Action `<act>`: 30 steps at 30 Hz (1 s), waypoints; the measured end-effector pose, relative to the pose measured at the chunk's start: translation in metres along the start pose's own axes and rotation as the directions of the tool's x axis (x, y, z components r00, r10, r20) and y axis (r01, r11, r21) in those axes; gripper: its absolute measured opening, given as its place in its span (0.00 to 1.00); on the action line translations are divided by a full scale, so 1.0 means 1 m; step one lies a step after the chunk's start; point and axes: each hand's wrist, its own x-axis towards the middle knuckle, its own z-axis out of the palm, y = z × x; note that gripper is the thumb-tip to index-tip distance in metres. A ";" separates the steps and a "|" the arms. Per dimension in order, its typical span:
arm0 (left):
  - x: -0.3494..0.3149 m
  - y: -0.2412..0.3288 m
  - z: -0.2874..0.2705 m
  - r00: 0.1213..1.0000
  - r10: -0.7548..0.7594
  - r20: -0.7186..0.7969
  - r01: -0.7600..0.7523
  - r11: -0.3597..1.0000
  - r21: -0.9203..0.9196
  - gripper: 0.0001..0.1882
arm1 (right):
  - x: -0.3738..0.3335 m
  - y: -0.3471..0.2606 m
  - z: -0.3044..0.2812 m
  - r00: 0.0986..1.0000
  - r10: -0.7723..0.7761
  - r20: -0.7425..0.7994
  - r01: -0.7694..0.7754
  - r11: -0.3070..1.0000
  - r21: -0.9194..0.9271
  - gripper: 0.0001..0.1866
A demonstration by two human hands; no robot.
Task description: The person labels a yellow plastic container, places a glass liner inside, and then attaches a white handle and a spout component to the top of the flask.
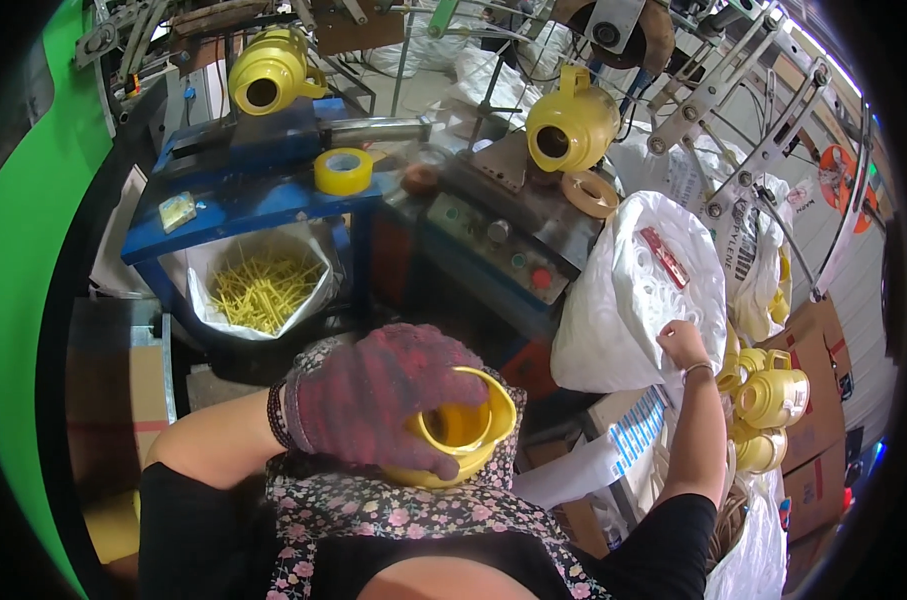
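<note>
My left hand (pixel 378 395), in a dark red glove, grips a yellow plastic jug (pixel 478 450) at my lap. The jug's round open mouth and spout-like rim face up. My right hand (pixel 683 343) is bare and reaches to the near edge of a white bag (pixel 598 330) on the right. Its fingers are curled together beside the white plastic rings (pixel 663 275) inside; what they hold, if anything, is hidden. A red tool-like piece (pixel 664 257) lies on top of the rings.
Two yellow jugs sit on machines, one at back left (pixel 270 75), one at back centre (pixel 570 125). A tape roll (pixel 343 171) is on the blue table (pixel 243 218), with a sack of yellow scraps (pixel 270 290) below. More jugs (pixel 771 395) are stacked right, near metal linkages (pixel 743 180).
</note>
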 end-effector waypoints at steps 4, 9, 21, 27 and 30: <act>-0.002 -0.006 0.006 0.997 -0.002 -0.075 -0.003 0.998 -0.065 0.27 | -0.008 -0.015 -0.023 0.994 0.072 -0.077 -0.084 0.982 -0.166 0.11; -0.006 -0.020 0.004 0.998 -0.012 -0.059 0.006 0.996 -0.087 0.27 | -0.023 -0.003 -0.049 0.966 0.031 -0.258 -0.092 0.969 -0.227 0.09; 0.013 -0.014 0.013 0.996 0.071 -0.053 -0.077 0.992 -0.102 0.37 | -0.190 -0.277 -0.105 0.750 -0.471 0.463 -0.347 0.315 0.883 0.07; 0.016 -0.006 0.007 0.994 0.037 0.099 -0.054 0.982 0.181 0.30 | -0.197 -0.276 -0.103 0.482 -0.876 0.021 0.803 0.451 0.389 0.10; 0.024 0.004 -0.003 0.981 -0.080 0.175 0.032 0.963 0.266 0.28 | -0.198 -0.282 -0.113 0.359 -0.915 -0.185 0.927 0.372 -0.039 0.14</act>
